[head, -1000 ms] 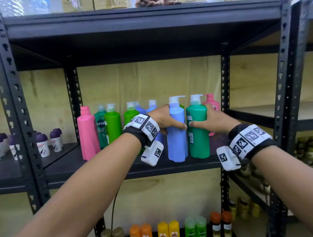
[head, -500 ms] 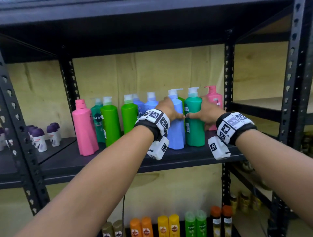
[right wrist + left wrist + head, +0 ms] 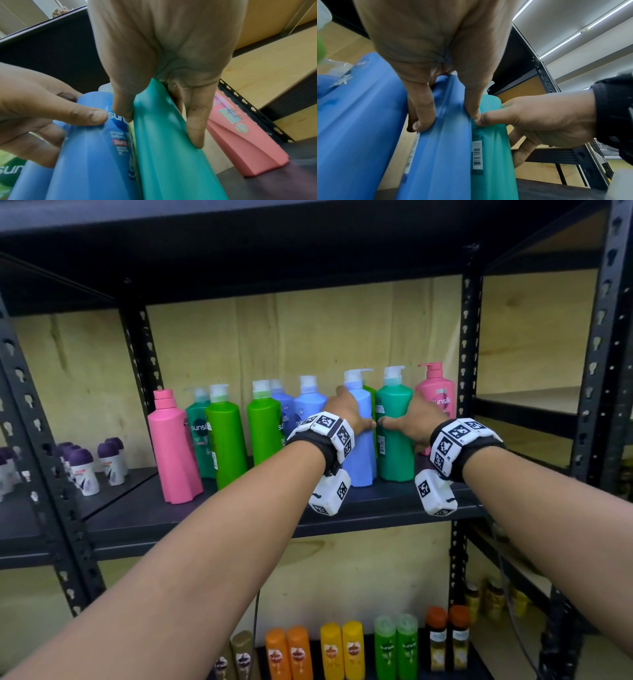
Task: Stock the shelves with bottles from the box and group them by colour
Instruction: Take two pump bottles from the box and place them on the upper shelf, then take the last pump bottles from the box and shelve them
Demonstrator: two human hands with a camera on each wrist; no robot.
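My left hand (image 3: 346, 414) grips a blue pump bottle (image 3: 359, 453) that stands on the middle shelf (image 3: 239, 515); in the left wrist view its fingers (image 3: 421, 108) and thumb wrap the blue bottle (image 3: 440, 142). My right hand (image 3: 412, 422) grips a teal pump bottle (image 3: 394, 440) right beside it, and the right wrist view has thumb and fingers (image 3: 195, 121) round the teal bottle (image 3: 168, 148). Both bottles stand upright and nearly touch. The two thumbs almost meet between them. A light green bottle is partly hidden behind the blue one.
Left along the shelf stand more blue bottles (image 3: 308, 409), two light green bottles (image 3: 226, 440), a teal bottle (image 3: 197, 429) and a pink bottle (image 3: 173, 450). Another pink pump bottle (image 3: 436, 398) stands at the back right. Small purple-capped bottles (image 3: 82, 470) fill the left bay; smaller bottles line the lower shelf (image 3: 342, 652).
Both hands have pushed the blue and teal bottles further back on the shelf, keeping hold of them. The camera view has tilted down.
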